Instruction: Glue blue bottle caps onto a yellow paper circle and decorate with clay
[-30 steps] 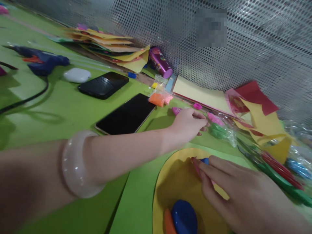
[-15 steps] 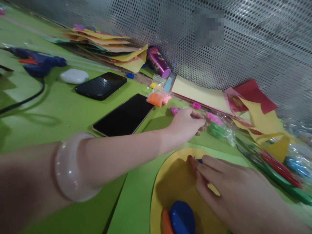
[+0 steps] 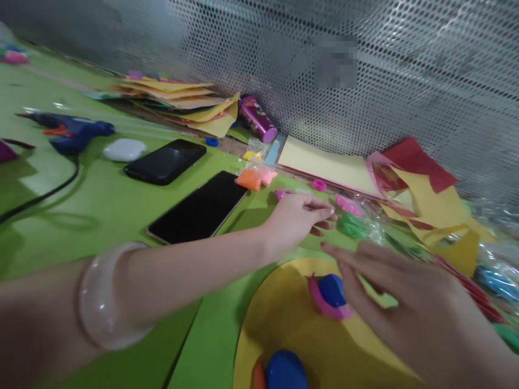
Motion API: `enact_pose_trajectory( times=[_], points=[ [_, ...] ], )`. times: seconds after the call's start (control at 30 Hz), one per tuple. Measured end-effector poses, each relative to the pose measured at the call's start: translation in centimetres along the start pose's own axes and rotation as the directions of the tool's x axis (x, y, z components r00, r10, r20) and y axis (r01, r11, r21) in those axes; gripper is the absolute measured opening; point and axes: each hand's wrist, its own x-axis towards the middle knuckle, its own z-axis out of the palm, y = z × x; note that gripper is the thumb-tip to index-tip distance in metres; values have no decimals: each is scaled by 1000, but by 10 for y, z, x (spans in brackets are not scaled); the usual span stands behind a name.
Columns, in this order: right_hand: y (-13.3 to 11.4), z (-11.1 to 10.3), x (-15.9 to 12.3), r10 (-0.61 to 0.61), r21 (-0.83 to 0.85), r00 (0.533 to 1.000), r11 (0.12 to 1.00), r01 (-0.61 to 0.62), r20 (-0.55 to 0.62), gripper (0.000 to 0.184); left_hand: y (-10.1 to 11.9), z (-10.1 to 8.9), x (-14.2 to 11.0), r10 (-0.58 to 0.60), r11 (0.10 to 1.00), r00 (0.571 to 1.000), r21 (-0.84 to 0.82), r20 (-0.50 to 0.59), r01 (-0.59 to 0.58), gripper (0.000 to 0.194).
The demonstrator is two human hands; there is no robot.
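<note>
My left hand [image 3: 302, 220] hovers over the green table beside small bags of pink clay [image 3: 349, 205] and green clay [image 3: 352, 225]. Its thumb and fingers are drawn together in a pinch; whatever lies between the tips is too small to make out. My right hand [image 3: 401, 297] is raised over the right side of a yellow disc [image 3: 279, 308], index finger stretched out, thumb apart, nothing seen in it. Just left of its thumb, a blue clay piece [image 3: 331, 289] lies on the disc with a pink clay strip [image 3: 324, 305] curved along it. Nearer me are a larger blue oval [image 3: 286, 370] and an orange piece [image 3: 258, 374].
Two phones [image 3: 198, 208] [image 3: 166, 161], a white case [image 3: 124, 149] and a glue gun [image 3: 77, 131] lie left. Paper sheets [image 3: 174, 100], a purple cup [image 3: 258, 119] and orange clay [image 3: 248, 179] sit along the perforated metal wall [image 3: 243, 54]. Scissors [image 3: 470, 281] and yellow scraps [image 3: 433, 200] lie right.
My right hand has lifted off the blue and pink clay, uncovering them, and its index finger has straightened. My left hand keeps much the same place and pinch. The view has shifted slightly.
</note>
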Motion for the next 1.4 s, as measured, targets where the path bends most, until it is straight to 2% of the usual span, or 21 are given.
enact_pose_trajectory(
  times=[0.07, 0.1, 0.17, 0.3, 0.4, 0.6, 0.87, 1.2, 1.4],
  points=[
    [20, -2, 5, 51, 6, 993, 999, -50, -104, 17, 1, 1, 0, -1, 1000, 1000, 8, 15, 1, 8],
    [31, 0, 6, 39, 21, 984, 999, -36, -174, 16, 1, 1, 0, 0, 1000, 1000, 22, 25, -1, 10],
    [53, 7, 6, 50, 148, 984, 989, -25, -170, 16, 3, 2, -1, -8, 998, 999, 68, 34, 5, 13],
    [78, 28, -4, 46, 206, 972, 979, 3, -232, 17, 5, 5, -2, -47, 985, 999, 164, 12, 44, 16],
    [79, 37, -11, 31, 221, 959, 975, 34, -281, 18, 5, 6, -1, -67, 976, 998, 209, 22, 61, 17],
    [73, 36, -14, 4, 214, 949, 975, 67, -315, 21, 1, 4, 2, -69, 963, 996, 263, 54, 52, 19],
    [75, 40, -19, -35, 180, 936, 978, 104, -351, 13, -1, 3, 2, -56, 947, 994, 321, 89, 24, 26],
    [74, 39, -18, -19, 244, 920, 962, 124, -392, 12, 4, 11, -4, -84, 947, 996, 307, -27, 88, 20],
    [74, 40, -19, 8, 287, 918, 951, 116, -396, 16, 4, 13, -3, -101, 953, 995, 287, -18, 102, 21]
  ],
)
